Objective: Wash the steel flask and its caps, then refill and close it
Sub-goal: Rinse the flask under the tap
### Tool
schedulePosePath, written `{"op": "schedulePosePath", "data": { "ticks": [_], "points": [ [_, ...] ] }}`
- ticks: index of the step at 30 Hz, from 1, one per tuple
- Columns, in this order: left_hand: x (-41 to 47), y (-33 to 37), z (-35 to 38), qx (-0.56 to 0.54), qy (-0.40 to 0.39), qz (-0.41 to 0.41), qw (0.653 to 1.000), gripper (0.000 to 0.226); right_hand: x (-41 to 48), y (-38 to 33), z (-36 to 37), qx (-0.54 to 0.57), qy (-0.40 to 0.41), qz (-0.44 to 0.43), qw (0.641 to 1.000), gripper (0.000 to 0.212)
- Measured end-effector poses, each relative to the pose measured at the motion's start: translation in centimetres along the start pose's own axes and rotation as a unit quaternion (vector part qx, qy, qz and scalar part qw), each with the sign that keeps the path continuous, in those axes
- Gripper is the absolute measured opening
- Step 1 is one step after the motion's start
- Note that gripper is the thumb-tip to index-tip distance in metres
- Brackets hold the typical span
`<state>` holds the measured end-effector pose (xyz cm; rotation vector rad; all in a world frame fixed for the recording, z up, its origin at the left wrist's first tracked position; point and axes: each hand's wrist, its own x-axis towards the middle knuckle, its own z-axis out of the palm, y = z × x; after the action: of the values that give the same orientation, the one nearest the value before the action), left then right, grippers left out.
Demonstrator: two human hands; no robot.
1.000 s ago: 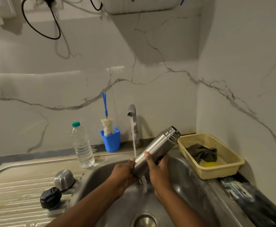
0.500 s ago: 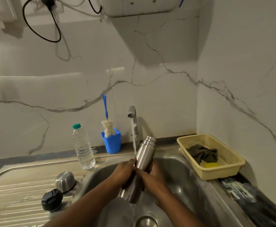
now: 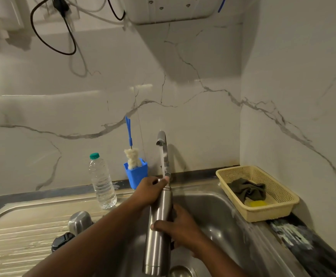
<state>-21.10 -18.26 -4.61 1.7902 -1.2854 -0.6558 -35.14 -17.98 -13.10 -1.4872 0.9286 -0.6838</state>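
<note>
The steel flask [image 3: 159, 232] stands nearly upright over the sink basin [image 3: 213, 212], its open mouth under the running stream from the tap [image 3: 161, 139]. My left hand [image 3: 150, 189] grips the flask's neck at the top. My right hand [image 3: 180, 228] wraps round the flask's middle from the right. On the drainboard to the left sit the steel cap [image 3: 79, 221] and the black inner cap [image 3: 60, 240], partly hidden by my left forearm.
A clear plastic water bottle [image 3: 102, 181] with a green lid stands on the drainboard [image 3: 23, 232]. A blue cup [image 3: 136, 174] holds a bottle brush behind the sink. A cream basket [image 3: 279, 208] with a dark cloth and yellow sponge sits at the right.
The flask swung from a tilt with its mouth up-right to nearly upright, mouth under the stream. My left hand slid up to the neck; my right hand stayed on the body.
</note>
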Motion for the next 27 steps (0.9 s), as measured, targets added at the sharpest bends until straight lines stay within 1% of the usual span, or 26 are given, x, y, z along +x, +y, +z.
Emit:
{"op": "schedulePosePath", "data": {
  "ticks": [1, 4, 7, 9, 12, 14, 16, 18, 19, 20, 22, 24, 27],
  "points": [
    [0.1, 0.0, -0.2, -0.012, 0.001, -0.012, 1.0, 0.046, 0.0, -0.1, 0.0, 0.001, -0.001, 0.004, 1.0, 0.064],
    [0.1, 0.0, -0.1, -0.04, 0.01, -0.049, 0.998, 0.046, -0.1, -0.3, -0.1, 0.002, 0.004, 0.001, 1.0, 0.064],
    [0.2, -0.5, 0.5, 0.02, -0.006, -0.032, 0.999, 0.043, -0.1, -0.1, 0.0, -0.021, 0.02, -0.017, 0.999, 0.057],
    [0.5, -0.9, 0.8, 0.052, -0.002, -0.034, 0.998, 0.039, 0.0, 0.1, 0.0, -0.06, 0.035, -0.045, 0.997, 0.058],
    [0.6, -0.5, 0.6, 0.033, 0.006, -0.05, 0.998, 0.042, 0.1, 0.3, -0.2, -0.114, 0.055, -0.078, 0.989, 0.063],
    [0.8, -0.4, 0.3, -0.005, -0.012, -0.06, 0.998, 0.046, -0.1, 0.0, -0.4, -0.103, 0.06, -0.076, 0.99, 0.061],
    [0.7, -0.4, -0.1, -0.084, -0.035, -0.089, 0.992, 0.047, -0.3, -0.3, -0.5, -0.068, 0.046, -0.056, 0.995, 0.061],
    [0.5, -0.8, 0.1, -0.2, -0.049, -0.124, 0.971, 0.046, -0.3, -0.6, -0.5, -0.037, 0.027, -0.03, 0.998, 0.06],
    [0.2, -0.9, 0.1, -0.245, -0.047, -0.136, 0.959, 0.043, -0.4, -0.7, -0.4, -0.026, 0.02, -0.02, 0.999, 0.058],
    [0.0, -1.0, 0.2, -0.265, -0.043, -0.146, 0.952, 0.039, -0.4, -0.7, -0.4, -0.017, 0.015, -0.013, 1.0, 0.056],
    [-0.2, -1.4, 0.2, -0.244, -0.049, -0.146, 0.957, 0.04, -0.4, -0.8, -0.4, -0.009, 0.004, 0.002, 1.0, 0.056],
    [-0.3, -1.5, -0.1, -0.195, -0.076, -0.135, 0.969, 0.047, -0.5, -0.9, -0.4, -0.005, -0.009, 0.009, 1.0, 0.055],
    [0.0, -1.2, -0.5, -0.148, -0.083, -0.118, 0.978, 0.052, -0.7, -1.0, -0.5, -0.01, -0.015, -0.004, 1.0, 0.051]
  ]
}}
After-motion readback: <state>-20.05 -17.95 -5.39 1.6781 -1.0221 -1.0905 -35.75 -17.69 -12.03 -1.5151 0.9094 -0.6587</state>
